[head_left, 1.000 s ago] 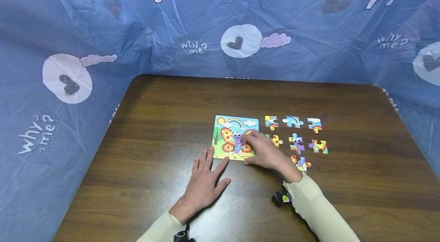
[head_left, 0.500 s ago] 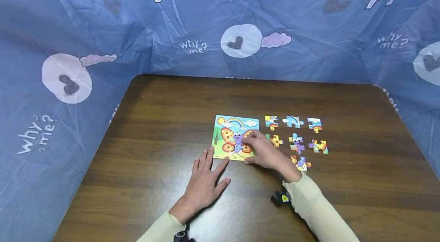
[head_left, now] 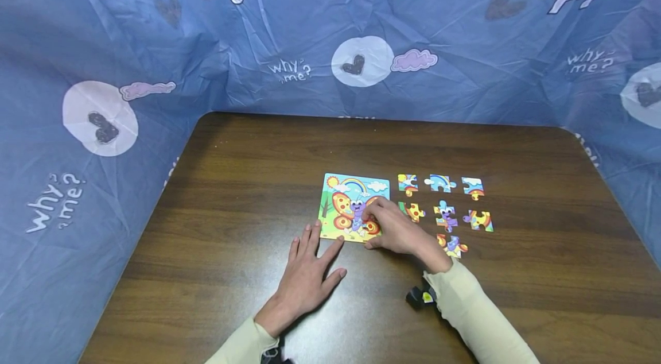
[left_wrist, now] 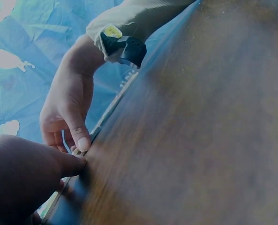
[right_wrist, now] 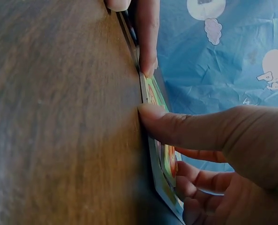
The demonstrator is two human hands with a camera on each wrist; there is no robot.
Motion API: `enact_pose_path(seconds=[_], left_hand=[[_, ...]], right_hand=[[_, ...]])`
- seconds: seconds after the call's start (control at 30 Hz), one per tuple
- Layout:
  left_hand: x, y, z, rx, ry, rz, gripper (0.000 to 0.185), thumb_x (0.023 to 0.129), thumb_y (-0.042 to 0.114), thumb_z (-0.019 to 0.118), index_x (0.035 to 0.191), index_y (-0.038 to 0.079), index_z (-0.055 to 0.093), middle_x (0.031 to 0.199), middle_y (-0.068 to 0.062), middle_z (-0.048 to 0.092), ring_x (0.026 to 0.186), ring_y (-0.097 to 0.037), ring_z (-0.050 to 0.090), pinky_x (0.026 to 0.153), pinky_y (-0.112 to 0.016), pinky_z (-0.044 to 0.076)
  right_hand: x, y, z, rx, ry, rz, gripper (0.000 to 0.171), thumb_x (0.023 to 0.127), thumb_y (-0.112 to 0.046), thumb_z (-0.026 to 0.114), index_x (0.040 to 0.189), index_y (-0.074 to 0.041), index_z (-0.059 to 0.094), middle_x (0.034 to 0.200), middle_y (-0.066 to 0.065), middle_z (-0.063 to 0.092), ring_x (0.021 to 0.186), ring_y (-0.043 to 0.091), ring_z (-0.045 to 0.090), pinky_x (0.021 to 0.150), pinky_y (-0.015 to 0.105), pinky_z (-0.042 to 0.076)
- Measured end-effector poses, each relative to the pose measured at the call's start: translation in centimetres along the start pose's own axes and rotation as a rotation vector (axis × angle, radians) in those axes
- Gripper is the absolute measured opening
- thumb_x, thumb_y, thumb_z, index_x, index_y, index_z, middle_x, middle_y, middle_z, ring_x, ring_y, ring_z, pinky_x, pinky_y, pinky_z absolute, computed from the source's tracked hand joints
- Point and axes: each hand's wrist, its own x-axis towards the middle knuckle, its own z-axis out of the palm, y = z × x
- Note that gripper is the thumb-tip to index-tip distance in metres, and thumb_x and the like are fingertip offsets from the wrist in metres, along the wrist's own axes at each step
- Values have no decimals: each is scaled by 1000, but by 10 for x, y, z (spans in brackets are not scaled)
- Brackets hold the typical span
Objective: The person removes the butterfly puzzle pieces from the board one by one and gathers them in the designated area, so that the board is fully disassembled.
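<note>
A square puzzle board (head_left: pixel 335 209) printed with a butterfly, a rainbow and a sun lies on the wooden table. My left hand (head_left: pixel 307 281) is spread flat in front of it, fingertips at its near left corner and near edge. Over the board's right side, my right hand (head_left: pixel 395 226) curls its fingers, with the thumb at the near edge. In the right wrist view, thumb and fingers pinch a puzzle piece (right_wrist: pixel 169 159) with orange and green print lying over the board. That piece is mostly hidden by the hand in the head view.
To the board's right, loose puzzle pieces lie in rows, among them a rainbow piece (head_left: pixel 440 182) and a purple butterfly-body piece (head_left: pixel 446 217). One piece (head_left: pixel 453 245) sits right beside my right wrist. A blue printed cloth (head_left: pixel 310 19) hangs behind the table (head_left: pixel 258 180).
My right hand has shifted very slightly over the board's right side, its fingertips still on the board. The left hand and the loose pieces have stayed in place.
</note>
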Motion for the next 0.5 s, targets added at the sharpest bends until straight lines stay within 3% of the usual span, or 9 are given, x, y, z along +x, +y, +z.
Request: enact_pose_path(seconds=[0.3, 0.5], left_hand=[[0, 0, 0, -2, -2, 2, 57, 96, 45, 60, 148, 24, 50, 162, -30, 25, 150, -49, 25, 119, -66, 25], [-1, 1, 0, -1, 1, 2, 57, 96, 46, 60, 148, 24, 50, 163, -29, 24, 151, -49, 25, 119, -67, 25]], right_hand=[[-3, -2, -3, -12, 10, -11, 47, 67, -23, 93, 105, -12, 68, 111, 4, 58, 90, 15, 54, 77, 31, 49], [-8, -1, -7, -23, 36, -17, 47, 66, -26, 93, 105, -14, 70, 113, 4, 60, 93, 16, 57, 80, 35, 53]])
